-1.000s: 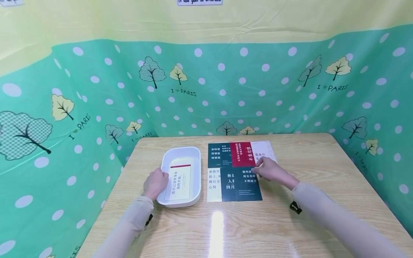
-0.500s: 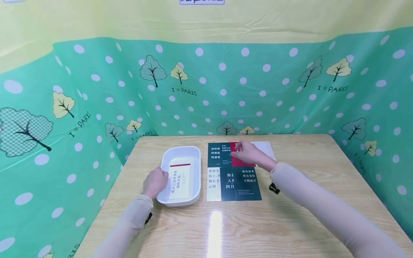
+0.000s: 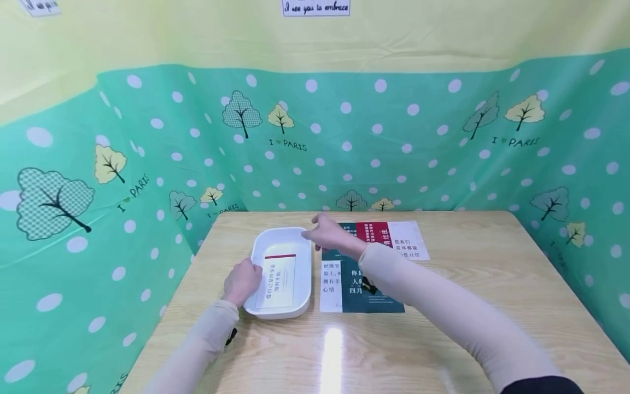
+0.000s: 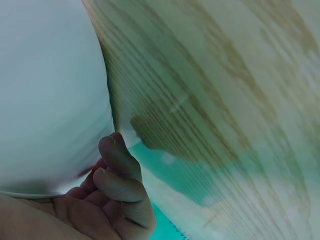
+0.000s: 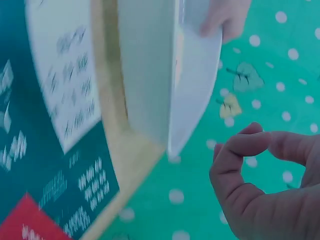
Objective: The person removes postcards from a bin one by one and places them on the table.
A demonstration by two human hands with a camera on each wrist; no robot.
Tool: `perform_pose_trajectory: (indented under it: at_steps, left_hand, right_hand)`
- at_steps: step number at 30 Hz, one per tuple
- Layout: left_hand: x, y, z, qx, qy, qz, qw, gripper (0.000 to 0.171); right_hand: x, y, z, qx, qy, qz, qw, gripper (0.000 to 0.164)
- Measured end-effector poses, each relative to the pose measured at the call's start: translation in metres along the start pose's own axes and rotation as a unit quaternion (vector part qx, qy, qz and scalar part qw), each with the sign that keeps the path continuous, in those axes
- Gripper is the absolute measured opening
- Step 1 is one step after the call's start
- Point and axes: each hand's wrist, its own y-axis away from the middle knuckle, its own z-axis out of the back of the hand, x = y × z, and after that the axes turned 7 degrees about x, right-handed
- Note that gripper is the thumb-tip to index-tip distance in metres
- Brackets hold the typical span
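Observation:
My left hand point(image 3: 243, 282) grips the near-left rim of a white plastic tray point(image 3: 281, 314). In the left wrist view, its curled fingers lie against the tray's wall. Inside the tray lies a white card point(image 3: 278, 279) with a red stripe and Chinese text. Empty and loosely curled, my right hand point(image 3: 331, 235) is in the air by the tray's far-right rim, over the upper-left dark green card point(image 3: 338, 256). Thumb and index tips overlap in the right wrist view. On the table, edge to edge or overlapping, are a red card point(image 3: 371, 232), white cards point(image 3: 413, 241) and dark green ones point(image 3: 374, 304).
The wooden table point(image 3: 275, 355) ends at the back against a green dotted curtain point(image 3: 344, 148) printed with trees, which also hangs at both sides. My right forearm crosses over part of the lower cards. Black bands point(image 3: 368, 285) show at the wrists.
My right hand has moved left from the right-hand cards, across the red card, to beside the tray. The left hand keeps its grip on the rim. The cards lie as before.

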Motion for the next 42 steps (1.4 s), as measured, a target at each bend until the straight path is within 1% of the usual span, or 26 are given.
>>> perform_pose_trajectory:
  at_steps: [4, 7, 10, 13, 18, 22, 26, 29, 31, 33, 36, 38, 40, 42]
  left_hand:
    - [0.001, 0.001, -0.002, -0.005, -0.001, 0.003, 1.0, 0.041]
    - [0.001, 0.001, -0.003, -0.005, -0.001, 0.004, 1.0, 0.041]
    - [0.0, 0.0, -0.002, -0.005, -0.003, 0.002, 1.0, 0.04]
    - [0.0, 0.0, -0.002, -0.005, 0.0, 0.003, 1.0, 0.039]
    - [-0.001, 0.0, -0.001, -0.006, -0.003, -0.001, 1.0, 0.038]
    - [-0.001, -0.001, -0.001, -0.009, -0.013, -0.006, 0.9999, 0.036]
    - [-0.001, 0.0, 0.0, -0.015, -0.023, -0.013, 0.9995, 0.032]
    - [-0.002, 0.0, 0.002, -0.017, -0.03, -0.013, 0.9993, 0.028]
    - [-0.002, 0.0, 0.002, -0.016, -0.028, -0.012, 0.9994, 0.028]
    - [-0.002, 0.0, 0.002, -0.015, -0.026, -0.012, 0.9995, 0.028]
    - [-0.002, 0.001, 0.002, -0.015, -0.022, -0.01, 0.9996, 0.029]
    - [-0.002, 0.001, 0.002, -0.014, -0.021, -0.008, 0.9997, 0.03]
    - [-0.003, 0.001, 0.002, -0.013, -0.021, -0.007, 0.9997, 0.031]
    - [-0.003, 0.001, 0.002, -0.011, -0.021, -0.007, 0.9997, 0.031]
  right_hand:
    - [0.001, -0.01, -0.027, 0.021, -0.066, -0.019, 0.997, 0.069]
    - [-0.001, -0.017, -0.044, 0.042, -0.113, -0.049, 0.991, 0.071]
    - [-0.003, -0.02, -0.057, 0.067, -0.151, -0.081, 0.983, 0.076]
    - [-0.005, -0.022, -0.066, 0.091, -0.189, -0.104, 0.972, 0.077]
    - [-0.011, -0.024, -0.076, 0.122, -0.248, -0.132, 0.952, 0.073]
    - [-0.013, -0.026, -0.082, 0.116, -0.283, -0.134, 0.943, 0.077]
    - [-0.013, -0.029, -0.086, 0.099, -0.317, -0.136, 0.933, 0.068]
    - [-0.013, -0.031, -0.088, 0.086, -0.332, -0.139, 0.929, 0.059]
    - [-0.014, -0.032, -0.089, 0.071, -0.338, -0.141, 0.928, 0.058]
    - [-0.015, -0.032, -0.09, 0.053, -0.332, -0.135, 0.932, 0.054]
    - [-0.014, -0.032, -0.095, 0.025, -0.303, -0.124, 0.945, 0.048]
    - [-0.013, -0.03, -0.098, 0.008, -0.274, -0.119, 0.954, 0.048]
    - [-0.012, -0.029, -0.102, -0.003, -0.254, -0.121, 0.96, 0.056]
    - [-0.011, -0.027, -0.105, -0.005, -0.258, -0.127, 0.958, 0.065]
